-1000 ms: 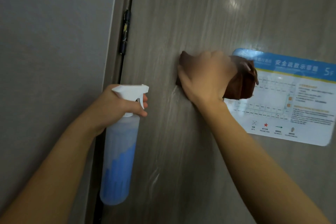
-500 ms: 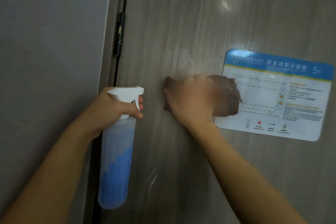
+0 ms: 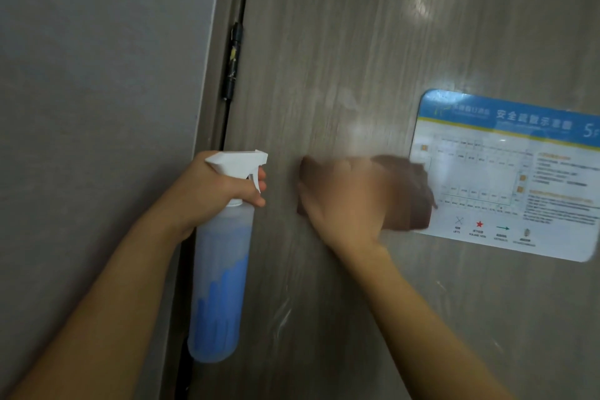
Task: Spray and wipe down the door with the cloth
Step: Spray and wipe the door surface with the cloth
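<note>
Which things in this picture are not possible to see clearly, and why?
Head view only:
- Right hand and brown cloth: motion blur; finger grip unclear.
- Sign: small text unreadable; right edge cut off.
- Door: handle and edges outside frame.
- Spray bottle neck: hidden by left hand.
</note>
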A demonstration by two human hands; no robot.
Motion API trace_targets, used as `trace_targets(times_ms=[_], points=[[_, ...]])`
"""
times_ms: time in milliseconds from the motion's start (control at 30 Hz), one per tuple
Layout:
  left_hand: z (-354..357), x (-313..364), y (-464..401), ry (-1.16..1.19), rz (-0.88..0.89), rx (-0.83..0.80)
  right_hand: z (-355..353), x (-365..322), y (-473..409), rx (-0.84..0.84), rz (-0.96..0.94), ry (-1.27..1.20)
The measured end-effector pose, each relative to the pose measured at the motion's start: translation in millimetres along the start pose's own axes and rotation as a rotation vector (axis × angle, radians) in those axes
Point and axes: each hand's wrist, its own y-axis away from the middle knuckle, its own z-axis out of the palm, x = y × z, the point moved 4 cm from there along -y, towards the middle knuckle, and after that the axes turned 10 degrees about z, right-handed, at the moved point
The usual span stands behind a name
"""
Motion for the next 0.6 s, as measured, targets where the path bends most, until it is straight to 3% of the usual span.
trace_targets(times_ms=[133,467,600], points=[[1,1,1,-0.011,0.006,0.000,3,0,23,-0.039,-0.067,0.001],[-1,1,1,-0.035,-0.007,0.007,-5,-39,-95,0.058,0.095,-0.009],[-3,0,2,-0.035,-0.016,0.024,-3,-40,-86,0.084,0.082,-0.032]])
